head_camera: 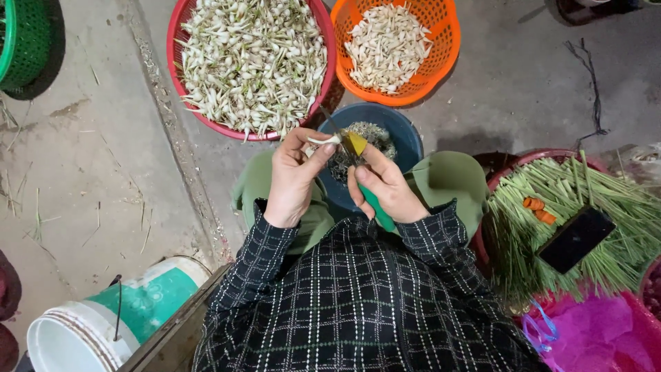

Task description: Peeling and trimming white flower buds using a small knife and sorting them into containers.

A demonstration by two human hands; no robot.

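Bulb [323, 140] first: a small white one with a thin stalk, pinched between the thumb and fingertips of our left hand [295, 178], which is closed around it at about eleven o'clock from our chest, just above the blue bucket [406, 138]. Our right hand [387, 186] is wrapped shut around the green handle of a small knife [359, 165], its yellow-guarded blade pointing up toward twelve o'clock and meeting the bulb right beside our left thumb.

That closeness is the main risk, as we judge it: the blade works against a thing no wider than a fingertip, so a slip on the smooth skin could run the edge into the thumb. The bulb could also pop out of so light a pinch and drop into the trimmings in the blue bucket, where it would be hard to pick out.

Further out, at twelve o'clock, sits the red basket [180, 41] heaped with untrimmed bulbs, and at one o'clock the orange basket [441, 27] with cleaned ones; a careless toss could land in the wrong one. At three o'clock a dark phone [575, 239] lies on a bundle of green stalks [606, 200], tilted and, we think, liable to slide. A white pail [76, 337] lies on its side at eight o'clock.
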